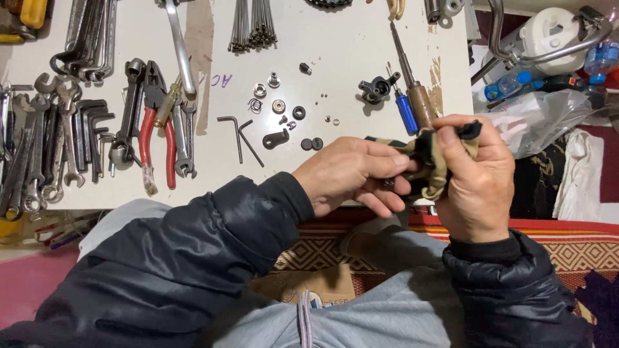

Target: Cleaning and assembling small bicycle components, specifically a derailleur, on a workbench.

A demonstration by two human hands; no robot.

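White worktop (361, 45) strewn with wrenches (45, 142)

On your white tabletop (348, 51), locate the red-handled pliers (157, 122) at left, lying among open-ended wrenches (39, 148) and a set of dark hex keys (93, 129). Two more hex keys (242, 138) lie apart nearer the centre. A bundle of thin metal spokes (253, 26) sits at the far edge. Small washers and nuts (278, 106) are scattered mid-surface, with a black bracket (275, 138) just beside them. A black cast fitting (378, 88) lies near a blue-handled screwdriver (405, 111) and a brown-handled tool (419, 96), side by side. Off the right edge you see a clear plastic bag (548, 116) and plastic bottles (509, 85).
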